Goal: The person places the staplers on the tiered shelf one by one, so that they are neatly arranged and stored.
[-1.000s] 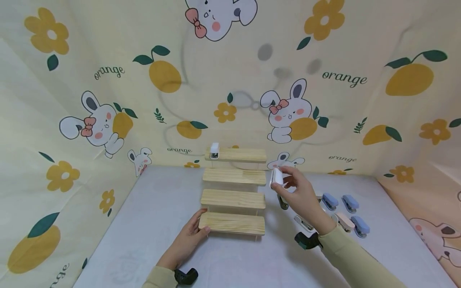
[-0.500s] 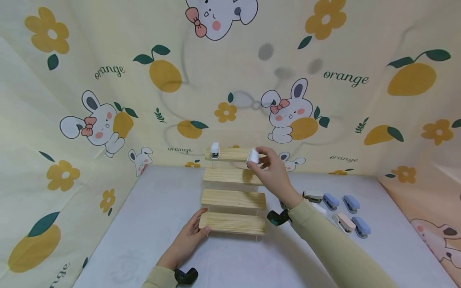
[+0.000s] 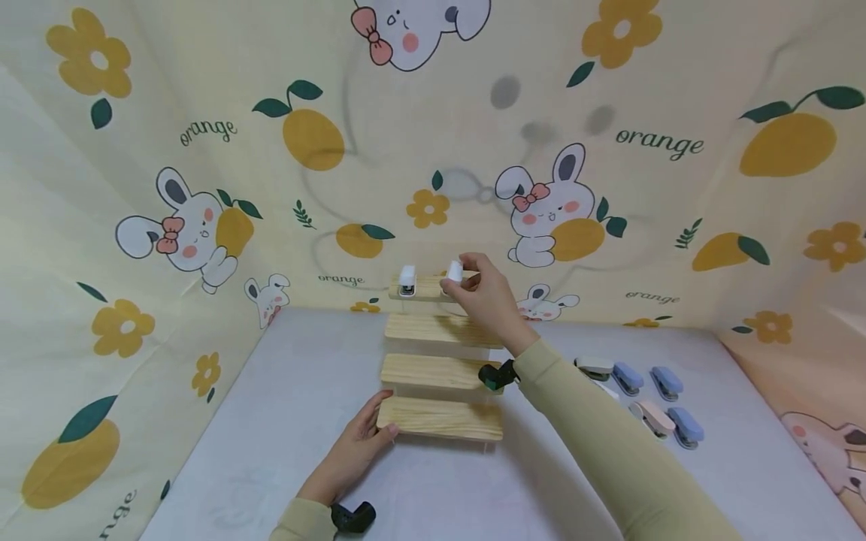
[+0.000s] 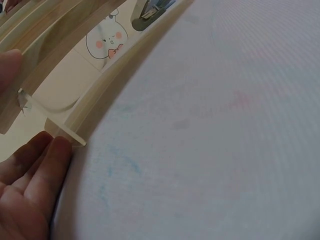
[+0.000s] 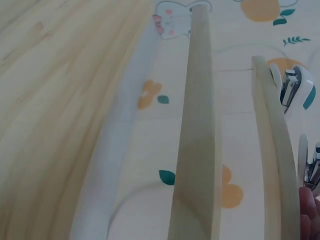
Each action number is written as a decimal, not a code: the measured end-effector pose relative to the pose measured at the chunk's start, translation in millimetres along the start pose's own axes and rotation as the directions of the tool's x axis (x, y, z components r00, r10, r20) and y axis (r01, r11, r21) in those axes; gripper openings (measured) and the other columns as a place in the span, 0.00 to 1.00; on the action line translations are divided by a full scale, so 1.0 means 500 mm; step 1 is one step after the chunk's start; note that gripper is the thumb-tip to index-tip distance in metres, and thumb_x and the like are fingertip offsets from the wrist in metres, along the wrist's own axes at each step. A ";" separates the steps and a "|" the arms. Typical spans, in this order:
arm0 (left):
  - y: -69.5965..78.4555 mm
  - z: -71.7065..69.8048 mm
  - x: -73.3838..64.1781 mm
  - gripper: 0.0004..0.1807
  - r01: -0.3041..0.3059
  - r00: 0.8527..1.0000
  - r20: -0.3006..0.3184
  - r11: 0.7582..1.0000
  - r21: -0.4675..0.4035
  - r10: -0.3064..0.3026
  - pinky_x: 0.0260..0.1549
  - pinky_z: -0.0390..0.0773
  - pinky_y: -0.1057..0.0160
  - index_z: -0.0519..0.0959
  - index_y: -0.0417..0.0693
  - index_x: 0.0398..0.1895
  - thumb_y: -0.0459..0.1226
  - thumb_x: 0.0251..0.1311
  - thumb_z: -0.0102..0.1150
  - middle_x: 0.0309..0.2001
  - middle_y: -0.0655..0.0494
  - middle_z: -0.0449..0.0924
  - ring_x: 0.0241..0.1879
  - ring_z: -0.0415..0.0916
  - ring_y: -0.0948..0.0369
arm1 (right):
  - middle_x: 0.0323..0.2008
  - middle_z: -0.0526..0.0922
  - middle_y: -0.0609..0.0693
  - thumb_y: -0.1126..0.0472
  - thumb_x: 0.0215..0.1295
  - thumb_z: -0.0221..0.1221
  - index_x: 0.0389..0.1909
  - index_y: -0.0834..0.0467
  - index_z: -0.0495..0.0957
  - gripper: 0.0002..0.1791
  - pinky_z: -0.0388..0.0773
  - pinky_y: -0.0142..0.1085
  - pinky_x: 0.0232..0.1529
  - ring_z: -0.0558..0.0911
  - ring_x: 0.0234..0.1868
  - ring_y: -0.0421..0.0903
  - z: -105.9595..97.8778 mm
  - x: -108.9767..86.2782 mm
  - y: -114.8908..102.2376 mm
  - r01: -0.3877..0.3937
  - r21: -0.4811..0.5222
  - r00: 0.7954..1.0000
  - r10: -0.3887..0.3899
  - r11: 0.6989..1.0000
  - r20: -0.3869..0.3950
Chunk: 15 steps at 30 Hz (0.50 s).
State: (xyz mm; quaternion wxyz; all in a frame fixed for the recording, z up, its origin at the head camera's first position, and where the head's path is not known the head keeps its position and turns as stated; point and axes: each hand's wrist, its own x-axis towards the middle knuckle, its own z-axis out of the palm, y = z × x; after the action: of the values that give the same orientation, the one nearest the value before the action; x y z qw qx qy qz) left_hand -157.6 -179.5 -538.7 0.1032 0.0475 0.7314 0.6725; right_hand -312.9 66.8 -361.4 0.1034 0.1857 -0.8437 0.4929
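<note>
My right hand (image 3: pixel 492 304) pinches a white stapler (image 3: pixel 455 271) between thumb and fingers, right at the top step of a wooden stepped rack (image 3: pixel 440 418). To its left on that step stands another white stapler (image 3: pixel 407 278), its metal front facing me. In the right wrist view the held stapler (image 5: pixel 314 170) shows at the right edge, just past the top board, with fingertips (image 5: pixel 306 212) below it. My left hand (image 3: pixel 353 454) holds the left end of the lowest step, thumb on top. The left wrist view shows its fingers (image 4: pixel 52 162) beside the rack's clear support.
Right of the rack, several staplers lie on the white tablecloth (image 3: pixel 575 481): blue ones (image 3: pixel 666 383), a pink one (image 3: pixel 652 417) and a pale one with a dark base (image 3: pixel 594 367). A printed cloth wall (image 3: pixel 460 128) stands close behind the rack.
My right hand has carried the white stapler left and away from me, from beside the rack to its top step. The left hand keeps its hold on the lowest step.
</note>
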 end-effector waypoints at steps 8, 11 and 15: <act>0.003 0.003 -0.003 0.39 -0.009 1.000 0.013 1.000 -0.007 0.009 0.66 0.60 0.58 0.54 0.62 0.75 0.48 0.63 0.61 0.74 0.49 0.54 0.71 0.52 0.54 | 0.57 0.75 0.51 0.40 0.60 0.64 0.64 0.57 0.66 0.38 0.78 0.37 0.35 0.76 0.39 0.45 0.004 0.007 0.003 -0.035 -0.013 0.999 0.035 0.999 0.038; 0.005 0.002 -0.003 0.40 -0.009 1.000 0.013 1.000 -0.012 0.009 0.66 0.60 0.59 0.54 0.61 0.75 0.47 0.63 0.62 0.74 0.49 0.54 0.71 0.52 0.54 | 0.57 0.75 0.51 0.39 0.60 0.63 0.65 0.57 0.66 0.39 0.78 0.37 0.36 0.76 0.40 0.46 0.005 0.009 0.000 -0.047 -0.031 0.997 0.048 0.998 0.053; 0.007 0.001 -0.004 0.40 -0.005 1.000 0.011 1.000 -0.018 0.005 0.67 0.58 0.58 0.54 0.61 0.75 0.46 0.63 0.62 0.74 0.49 0.54 0.71 0.52 0.55 | 0.57 0.75 0.52 0.40 0.60 0.63 0.65 0.56 0.65 0.38 0.79 0.38 0.39 0.76 0.42 0.46 0.008 0.013 -0.002 -0.066 -0.044 0.995 0.068 0.997 0.069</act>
State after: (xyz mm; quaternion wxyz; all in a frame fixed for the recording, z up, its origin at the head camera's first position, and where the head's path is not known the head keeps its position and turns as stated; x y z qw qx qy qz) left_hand -155.8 -179.1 -535.1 0.1057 0.0521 0.7247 0.6789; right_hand -318.3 61.3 -360.5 0.0611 0.1723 -0.8627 0.4715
